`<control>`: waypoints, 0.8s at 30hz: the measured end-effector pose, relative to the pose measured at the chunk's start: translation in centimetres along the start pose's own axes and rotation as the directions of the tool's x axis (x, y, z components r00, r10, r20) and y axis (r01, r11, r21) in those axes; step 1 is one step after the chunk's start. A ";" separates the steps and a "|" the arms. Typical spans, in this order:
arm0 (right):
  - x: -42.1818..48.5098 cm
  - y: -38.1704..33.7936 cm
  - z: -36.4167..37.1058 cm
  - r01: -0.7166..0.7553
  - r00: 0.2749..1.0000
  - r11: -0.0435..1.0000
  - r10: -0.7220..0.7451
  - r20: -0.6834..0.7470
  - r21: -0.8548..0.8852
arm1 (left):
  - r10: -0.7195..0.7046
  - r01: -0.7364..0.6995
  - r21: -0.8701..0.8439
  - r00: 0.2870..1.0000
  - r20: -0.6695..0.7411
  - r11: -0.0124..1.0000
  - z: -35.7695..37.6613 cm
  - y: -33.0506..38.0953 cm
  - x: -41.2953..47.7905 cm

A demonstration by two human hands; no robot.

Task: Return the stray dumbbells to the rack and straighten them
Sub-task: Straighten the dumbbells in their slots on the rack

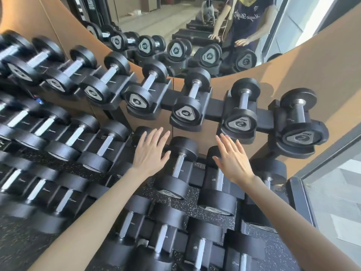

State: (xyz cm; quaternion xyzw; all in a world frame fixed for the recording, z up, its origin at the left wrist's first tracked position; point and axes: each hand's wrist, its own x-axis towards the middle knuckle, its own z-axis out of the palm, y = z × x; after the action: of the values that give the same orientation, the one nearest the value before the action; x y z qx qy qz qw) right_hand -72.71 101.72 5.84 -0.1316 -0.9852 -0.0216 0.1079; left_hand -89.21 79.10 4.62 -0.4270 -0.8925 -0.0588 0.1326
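A black dumbbell rack (214,108) with three tiers fills the view, each cradle holding a black dumbbell with a steel handle. On the top tier sit dumbbells marked 4 (185,112) and 2 (239,122), with another 2 (301,136) at the far right. My left hand (150,151) hovers flat, fingers spread, over the middle tier beside a dumbbell (176,167). My right hand (232,158) is also spread, above the neighbouring middle-tier dumbbell (218,180). Neither hand holds anything.
A mirror (175,26) behind the rack reflects the dumbbells and a person's torso and hands. A brown wall panel (312,71) frames it. A glass wall with a dark frame (304,192) stands close at right. Speckled rubber floor (19,247) shows below.
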 end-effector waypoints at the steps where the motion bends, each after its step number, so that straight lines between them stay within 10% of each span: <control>1: 1.0 -0.1 0.2 0.003 1.000 1.000 -0.003 0.002 -0.001 | 0.005 -0.005 -0.005 1.000 0.000 1.000 0.3 -0.7 0.7; 24: 25.3 -1.5 3.8 0.043 0.997 0.965 -0.058 0.053 0.258 | 0.230 -0.147 -0.719 0.973 0.019 0.679 11.5 -8.2 22.0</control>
State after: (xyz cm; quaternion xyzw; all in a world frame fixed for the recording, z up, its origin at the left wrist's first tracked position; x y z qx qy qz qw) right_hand -97.78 106.95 7.64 -0.0920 -0.9855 0.1072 0.0937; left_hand -110.89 92.90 -0.03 -0.5370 -0.7569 -0.3624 -0.0861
